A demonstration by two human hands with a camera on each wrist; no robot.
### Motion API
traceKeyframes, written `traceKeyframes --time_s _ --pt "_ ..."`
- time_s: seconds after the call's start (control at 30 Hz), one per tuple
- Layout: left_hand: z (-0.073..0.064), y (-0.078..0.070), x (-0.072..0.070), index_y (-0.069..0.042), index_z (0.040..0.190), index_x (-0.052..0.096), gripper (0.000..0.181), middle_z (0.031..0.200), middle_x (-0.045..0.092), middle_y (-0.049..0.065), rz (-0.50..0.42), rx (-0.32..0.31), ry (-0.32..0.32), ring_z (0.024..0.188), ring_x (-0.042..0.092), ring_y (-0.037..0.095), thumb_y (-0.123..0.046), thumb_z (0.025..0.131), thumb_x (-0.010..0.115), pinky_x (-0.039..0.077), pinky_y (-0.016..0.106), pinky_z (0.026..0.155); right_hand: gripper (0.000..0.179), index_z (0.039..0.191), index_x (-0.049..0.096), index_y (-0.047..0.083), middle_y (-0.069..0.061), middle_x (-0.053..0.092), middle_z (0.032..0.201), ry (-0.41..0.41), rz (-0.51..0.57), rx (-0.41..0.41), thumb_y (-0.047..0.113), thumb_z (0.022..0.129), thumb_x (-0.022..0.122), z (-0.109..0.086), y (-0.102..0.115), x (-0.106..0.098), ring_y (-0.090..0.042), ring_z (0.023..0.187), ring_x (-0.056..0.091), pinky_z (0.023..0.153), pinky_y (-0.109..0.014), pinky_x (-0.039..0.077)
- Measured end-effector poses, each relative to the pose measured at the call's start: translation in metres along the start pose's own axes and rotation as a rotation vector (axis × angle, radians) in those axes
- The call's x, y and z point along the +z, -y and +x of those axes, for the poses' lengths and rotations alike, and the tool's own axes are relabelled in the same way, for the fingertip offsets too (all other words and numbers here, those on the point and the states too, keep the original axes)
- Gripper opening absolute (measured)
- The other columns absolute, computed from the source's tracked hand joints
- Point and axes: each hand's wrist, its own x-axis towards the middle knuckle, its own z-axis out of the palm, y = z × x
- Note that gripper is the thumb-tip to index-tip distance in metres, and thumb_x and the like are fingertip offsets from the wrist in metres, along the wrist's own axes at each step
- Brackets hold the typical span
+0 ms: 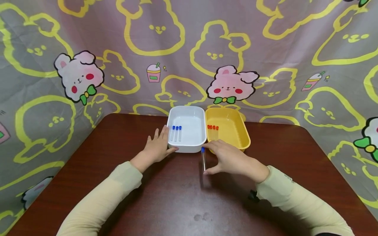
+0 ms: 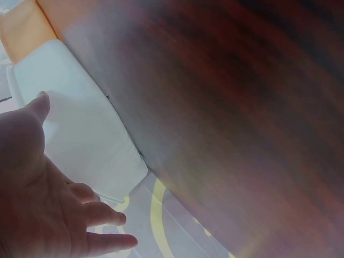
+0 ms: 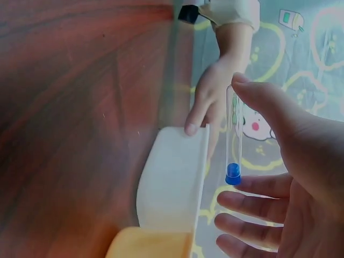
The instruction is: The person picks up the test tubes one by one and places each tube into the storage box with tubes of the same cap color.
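Note:
My right hand (image 1: pixel 231 159) pinches a clear test tube with a blue cap (image 1: pixel 203 160) end to end, thumb at its bottom and a finger at the cap. In the right wrist view the tube (image 3: pixel 234 134) spans between thumb and index finger. It is in front of the two trays, near where they meet. My left hand (image 1: pixel 157 146) rests against the left side and front corner of the white tray (image 1: pixel 189 149), fingers spread. Inside that tray lie several blue-capped tubes (image 1: pixel 176 133) side by side. The yellow tray (image 1: pixel 240 131) holds several red-capped tubes (image 1: pixel 213 128).
Both trays stand side by side at the back of the dark wooden table (image 1: pixel 165 203). A patterned cloth (image 1: pixel 177 39) with cartoon rabbits hangs behind and around it. A small black object (image 1: pixel 253 195) shows by the right sleeve.

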Motion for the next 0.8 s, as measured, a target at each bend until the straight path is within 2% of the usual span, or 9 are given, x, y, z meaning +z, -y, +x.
traceKeyframes --time_s 0.17,0.43,0.8 --pt "-0.001 0.000 0.002 0.005 0.162 0.008 0.102 0.169 0.008 0.022 -0.006 0.000 0.002 0.152 0.012 0.049 -0.056 0.099 0.060 0.021 0.070 0.114 0.092 0.143 0.056 0.002 -0.012 0.062 0.135 0.003 0.017 0.047 0.052 0.073 0.090 0.002 -0.005 -0.007 -0.032 0.119 0.056 0.102 -0.047 0.048" --pt "-0.001 0.001 0.002 0.005 0.162 0.007 0.102 0.169 0.007 0.022 -0.003 0.001 0.000 0.152 0.012 0.049 -0.056 0.100 0.060 0.021 0.070 0.114 0.091 0.141 0.056 -0.001 -0.016 0.061 0.136 -0.037 0.023 0.063 0.046 0.072 0.092 0.008 -0.014 -0.022 -0.037 0.122 0.056 0.106 -0.050 0.045" --pt "0.000 0.001 0.000 0.006 0.162 0.008 0.102 0.169 0.007 0.022 0.015 0.007 -0.002 0.151 0.012 0.049 -0.057 0.100 0.059 0.022 0.071 0.113 0.092 0.145 0.053 -0.001 -0.019 0.060 0.137 -0.052 0.038 0.118 0.046 0.075 0.091 0.028 -0.016 -0.037 -0.038 0.127 0.053 0.108 -0.052 0.043"
